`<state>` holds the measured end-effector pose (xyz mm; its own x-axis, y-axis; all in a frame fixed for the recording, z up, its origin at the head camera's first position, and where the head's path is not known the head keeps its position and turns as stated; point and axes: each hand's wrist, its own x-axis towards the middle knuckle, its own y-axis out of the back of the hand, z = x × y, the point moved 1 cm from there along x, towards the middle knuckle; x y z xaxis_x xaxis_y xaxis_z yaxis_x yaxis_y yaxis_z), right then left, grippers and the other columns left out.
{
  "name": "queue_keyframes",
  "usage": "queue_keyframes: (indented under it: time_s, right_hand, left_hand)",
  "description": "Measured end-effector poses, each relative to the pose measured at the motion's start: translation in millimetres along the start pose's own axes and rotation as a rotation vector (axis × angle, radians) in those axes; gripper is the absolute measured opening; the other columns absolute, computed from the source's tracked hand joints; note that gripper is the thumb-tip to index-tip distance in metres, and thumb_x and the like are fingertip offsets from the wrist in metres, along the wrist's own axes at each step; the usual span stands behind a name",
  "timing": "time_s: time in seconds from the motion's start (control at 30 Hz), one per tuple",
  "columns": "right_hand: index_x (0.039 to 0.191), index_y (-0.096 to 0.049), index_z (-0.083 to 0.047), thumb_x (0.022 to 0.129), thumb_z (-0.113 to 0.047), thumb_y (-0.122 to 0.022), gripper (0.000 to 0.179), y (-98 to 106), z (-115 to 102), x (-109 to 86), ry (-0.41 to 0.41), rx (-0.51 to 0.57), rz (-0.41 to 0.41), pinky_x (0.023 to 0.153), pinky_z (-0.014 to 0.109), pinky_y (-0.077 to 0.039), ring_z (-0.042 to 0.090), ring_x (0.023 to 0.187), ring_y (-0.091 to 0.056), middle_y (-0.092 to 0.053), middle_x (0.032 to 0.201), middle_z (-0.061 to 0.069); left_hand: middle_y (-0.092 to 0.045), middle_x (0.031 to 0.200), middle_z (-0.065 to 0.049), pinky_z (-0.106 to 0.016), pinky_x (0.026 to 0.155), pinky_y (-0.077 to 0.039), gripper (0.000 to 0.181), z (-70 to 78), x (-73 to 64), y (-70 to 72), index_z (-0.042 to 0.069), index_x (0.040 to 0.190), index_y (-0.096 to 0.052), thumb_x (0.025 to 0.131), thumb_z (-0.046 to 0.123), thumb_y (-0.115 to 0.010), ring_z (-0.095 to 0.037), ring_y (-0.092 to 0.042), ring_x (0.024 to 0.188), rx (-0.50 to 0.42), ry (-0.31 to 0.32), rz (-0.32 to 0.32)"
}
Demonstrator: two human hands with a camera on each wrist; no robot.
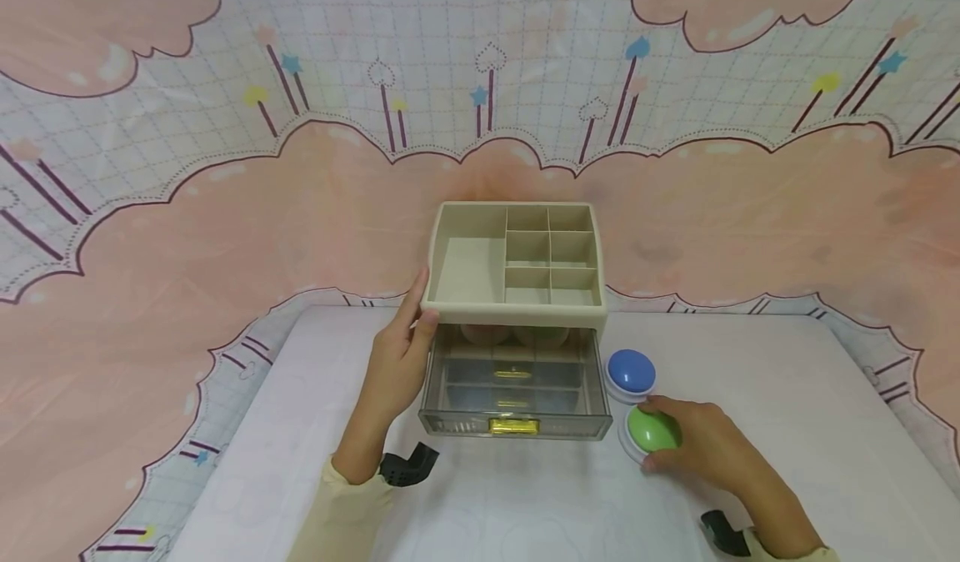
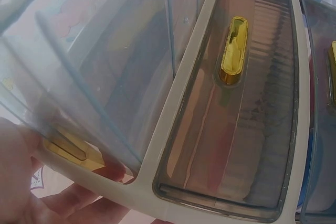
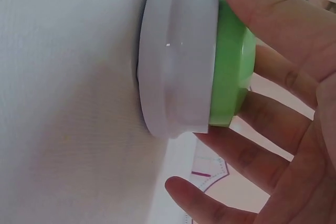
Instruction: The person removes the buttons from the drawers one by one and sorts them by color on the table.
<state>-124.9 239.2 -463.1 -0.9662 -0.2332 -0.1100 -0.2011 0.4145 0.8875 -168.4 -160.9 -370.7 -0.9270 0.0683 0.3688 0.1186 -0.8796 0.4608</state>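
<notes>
My right hand (image 1: pixel 701 441) grips a green push button (image 1: pixel 654 430) with a white base, fingers and thumb spread round its sides. In the right wrist view the white base (image 3: pixel 178 56) stands close against the white table top. Just behind it sits a blue push button (image 1: pixel 632 370), also on a white base. A cream desk organizer (image 1: pixel 517 312) stands at the middle, and my left hand (image 1: pixel 397 358) holds its left front corner, thumb on the front and fingers along the side. Its top clear drawer (image 1: pixel 438 424) is pulled out, with two rounded things dimly visible at its back.
Two lower drawers with gold handles show through the pulled-out one; a shut drawer (image 2: pixel 231 114) is plain in the left wrist view. Compartments (image 1: pixel 528 249) divide the organizer's top. A cloud-patterned cloth (image 1: pixel 750 212) hangs behind the white table (image 1: pixel 757 378).
</notes>
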Motion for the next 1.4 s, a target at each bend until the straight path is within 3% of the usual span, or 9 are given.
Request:
queue_keyframes:
  time_s: [0.3,0.57,0.83,1.0,1.1,1.33,1.4]
  right_hand:
    - [0.132,-0.068,-0.013,0.064,-0.049,-0.094,0.081,4,-4,-2.5,-0.031,0.009,-0.003,0.097,0.058,-0.055,0.035,0.117,-0.065,-0.069,0.132,0.013]
    - [0.135,-0.067,-0.019,0.071,-0.051,-0.090,0.075,20,-14,-12.4,-0.016,0.009,0.100,0.097,0.068,-0.051,0.049,0.125,-0.060,-0.067,0.134,0.017]
    - [0.127,-0.071,-0.018,0.074,-0.046,-0.089,0.063,33,-31,-25.0,0.089,0.029,0.248,0.086,0.059,-0.058,0.034,0.103,-0.071,-0.077,0.109,0.006]
    - [0.127,-0.071,-0.021,0.075,-0.047,-0.089,0.060,41,-43,-32.2,0.104,0.053,0.302,0.080,0.053,-0.059,0.031,0.099,-0.071,-0.079,0.102,0.002]
    - [0.126,-0.071,-0.023,0.077,-0.044,-0.089,0.056,45,-50,-35.4,0.130,0.093,0.338,0.075,0.043,-0.060,0.029,0.100,-0.072,-0.079,0.098,-0.002]
    - [0.127,-0.071,-0.030,0.079,-0.023,-0.090,0.051,57,-71,-41.5,0.247,0.222,0.421,0.089,0.035,-0.054,0.011,0.097,-0.074,-0.077,0.097,-0.017]
    - [0.127,-0.071,-0.028,0.079,-0.016,-0.090,0.053,61,-76,-42.5,0.292,0.252,0.436,0.092,0.025,-0.052,0.005,0.095,-0.073,-0.077,0.102,-0.017]
  left_hand:
    - [-0.039,0.163,-0.003,-0.053,0.107,-0.051,0.057,-0.6,0.2,-0.1,0.040,0.160,-0.029,0.109,0.033,-0.051,-0.029,-0.051,0.141,-0.002,0.001,-0.002]
    - [-0.038,0.164,-0.002,-0.053,0.108,-0.050,0.057,-0.9,0.7,-0.5,0.037,0.161,-0.029,0.109,0.031,-0.051,-0.028,-0.049,0.143,-0.011,-0.016,-0.005]
    - [-0.039,0.163,-0.003,-0.053,0.108,-0.050,0.057,1.4,0.1,0.4,0.036,0.161,-0.029,0.109,0.032,-0.051,-0.029,-0.049,0.142,-0.004,-0.006,-0.002]
    - [-0.040,0.162,-0.005,-0.053,0.108,-0.051,0.057,0.4,0.0,0.0,0.038,0.161,-0.029,0.109,0.032,-0.051,-0.029,-0.050,0.141,-0.005,-0.007,0.002]
    - [-0.040,0.162,-0.005,-0.054,0.107,-0.051,0.057,0.4,0.1,-0.6,0.039,0.161,-0.029,0.109,0.032,-0.051,-0.030,-0.051,0.140,-0.006,-0.005,0.003]
    - [-0.039,0.163,-0.004,-0.053,0.107,-0.051,0.057,0.0,0.2,0.3,0.038,0.161,-0.029,0.109,0.032,-0.051,-0.030,-0.051,0.140,-0.011,-0.004,0.000]
    - [-0.039,0.163,-0.003,-0.053,0.108,-0.051,0.057,-0.3,0.4,0.3,0.038,0.161,-0.029,0.109,0.032,-0.051,-0.029,-0.050,0.141,-0.011,-0.006,-0.002]
